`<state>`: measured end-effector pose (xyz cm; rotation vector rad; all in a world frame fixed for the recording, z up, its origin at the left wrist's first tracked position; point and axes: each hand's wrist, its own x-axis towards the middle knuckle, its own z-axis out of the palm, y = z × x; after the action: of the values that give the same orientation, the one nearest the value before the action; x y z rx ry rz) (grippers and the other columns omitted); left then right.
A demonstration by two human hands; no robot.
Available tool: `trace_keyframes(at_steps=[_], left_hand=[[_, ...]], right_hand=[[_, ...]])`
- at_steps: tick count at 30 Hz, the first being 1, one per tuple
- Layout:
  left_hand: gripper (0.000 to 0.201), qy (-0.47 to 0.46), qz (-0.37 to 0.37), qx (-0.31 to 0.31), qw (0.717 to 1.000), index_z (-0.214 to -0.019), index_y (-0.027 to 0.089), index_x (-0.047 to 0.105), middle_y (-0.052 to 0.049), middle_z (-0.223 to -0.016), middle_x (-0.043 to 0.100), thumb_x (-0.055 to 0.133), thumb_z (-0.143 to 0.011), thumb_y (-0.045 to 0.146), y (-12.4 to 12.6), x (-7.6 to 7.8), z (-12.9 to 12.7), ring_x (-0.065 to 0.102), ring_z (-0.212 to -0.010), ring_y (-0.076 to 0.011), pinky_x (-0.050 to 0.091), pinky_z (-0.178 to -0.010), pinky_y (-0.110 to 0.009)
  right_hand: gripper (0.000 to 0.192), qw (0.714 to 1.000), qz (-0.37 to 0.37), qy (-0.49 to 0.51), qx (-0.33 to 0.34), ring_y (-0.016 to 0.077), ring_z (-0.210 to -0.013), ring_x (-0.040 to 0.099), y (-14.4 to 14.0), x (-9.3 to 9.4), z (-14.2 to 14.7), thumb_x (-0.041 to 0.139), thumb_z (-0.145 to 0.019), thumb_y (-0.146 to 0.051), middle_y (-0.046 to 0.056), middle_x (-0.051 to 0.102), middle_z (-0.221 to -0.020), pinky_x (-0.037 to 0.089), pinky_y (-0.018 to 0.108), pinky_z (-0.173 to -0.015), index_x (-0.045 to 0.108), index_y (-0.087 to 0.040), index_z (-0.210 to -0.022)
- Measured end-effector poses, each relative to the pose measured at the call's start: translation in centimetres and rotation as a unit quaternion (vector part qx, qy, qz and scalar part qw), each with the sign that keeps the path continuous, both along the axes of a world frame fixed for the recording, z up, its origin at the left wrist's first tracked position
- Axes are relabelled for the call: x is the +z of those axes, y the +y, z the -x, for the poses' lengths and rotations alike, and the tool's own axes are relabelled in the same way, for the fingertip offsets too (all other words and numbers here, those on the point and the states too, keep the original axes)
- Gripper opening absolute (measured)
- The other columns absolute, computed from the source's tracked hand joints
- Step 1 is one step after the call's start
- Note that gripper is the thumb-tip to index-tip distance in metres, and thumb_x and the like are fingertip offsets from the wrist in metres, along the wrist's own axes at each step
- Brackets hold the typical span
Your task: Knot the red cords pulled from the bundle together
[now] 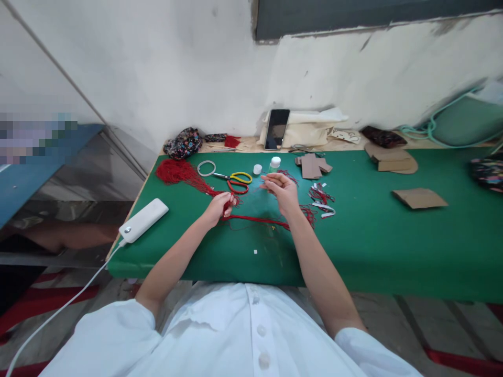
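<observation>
The green tabletop (365, 246) spreads under everything, and the longest thing on it is the red thread bundle (171, 172), lying to the left and under both arms. Its bushy end rests at the far left, and its long axis slants from there toward the person's body as far as the left hand (220, 207); beyond that hand a narrow length runs nearly level to the right, passing under the right forearm to frayed ends on the other side. The left hand is the nearer one, its fingers curled and pinching the bundle where the two stretches meet. The right hand (282, 189) is farther from the body, above the level stretch, its fingertips drawn together on a thin dark piece (thread or needle, too fine to tell). Scissors (228, 178) with yellow and red handles lie just beyond the left hand, blades pointing left to a pale ring (198, 168). A small white-capped bottle (275, 162) stands just past the right hand, a loose white cap (257, 169) beside it. Smallest is a white square (255, 252), near the table's front edge.
</observation>
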<state>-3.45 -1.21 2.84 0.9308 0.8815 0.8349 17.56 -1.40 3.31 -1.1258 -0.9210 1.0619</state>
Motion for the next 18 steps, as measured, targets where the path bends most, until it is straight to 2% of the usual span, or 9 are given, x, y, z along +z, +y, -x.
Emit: trace_keyframes(at_steps=[8, 11, 14, 18], left_hand=[[0.016, 0.016, -0.014, 0.050, 0.999, -0.072, 0.015, 0.046, 0.000, -0.075, 0.060, 0.048, -0.086, 0.023, 0.2, -0.2, -0.1, 0.037, -0.032, -0.0012, 0.026, -0.034, -0.018], [0.017, 0.015, -0.015, 0.052, 0.998, -0.072, 0.015, 0.045, 0.000, -0.076, 0.061, 0.050, -0.085, 0.024, 0.2, -0.1, -0.1, 0.038, -0.033, -0.0015, 0.027, -0.035, -0.019], [0.020, 0.013, -0.014, 0.046, 0.999, -0.071, 0.016, 0.044, 0.001, -0.076, 0.061, 0.052, -0.085, 0.026, 0.1, 0.1, -0.2, 0.040, -0.035, -0.0020, 0.029, -0.035, -0.019], [0.020, 0.011, -0.011, 0.037, 0.999, -0.070, 0.016, 0.042, 0.001, -0.074, 0.060, 0.051, -0.086, 0.026, 0.0, 0.3, -0.2, 0.039, -0.035, -0.0024, 0.029, -0.035, -0.019]], right_hand=[[0.032, 0.999, 0.010, -0.035, -0.019, 0.0143, -0.074, 0.071, 0.0, 0.1, -0.1, 0.067, -0.072, -0.045, 0.004, 0.075, -0.097, 0.047, 0.023, -0.059, 0.065, -0.020, -0.091], [0.028, 0.999, 0.013, -0.025, 0.019, 0.0139, -0.073, 0.070, -0.1, 0.2, -0.1, 0.062, -0.076, -0.042, 0.004, 0.075, -0.100, 0.047, 0.023, -0.060, 0.065, -0.021, -0.093], [0.026, 0.996, 0.008, -0.020, 0.086, 0.0156, -0.074, 0.070, -0.3, 0.1, 0.2, 0.056, -0.075, -0.035, 0.005, 0.074, -0.103, 0.047, 0.026, -0.061, 0.066, -0.020, -0.095], [0.030, 0.987, -0.008, -0.062, 0.150, 0.0172, -0.080, 0.070, -0.4, -0.2, 1.0, 0.054, -0.070, -0.024, 0.006, 0.073, -0.104, 0.049, 0.028, -0.068, 0.066, -0.019, -0.097]])
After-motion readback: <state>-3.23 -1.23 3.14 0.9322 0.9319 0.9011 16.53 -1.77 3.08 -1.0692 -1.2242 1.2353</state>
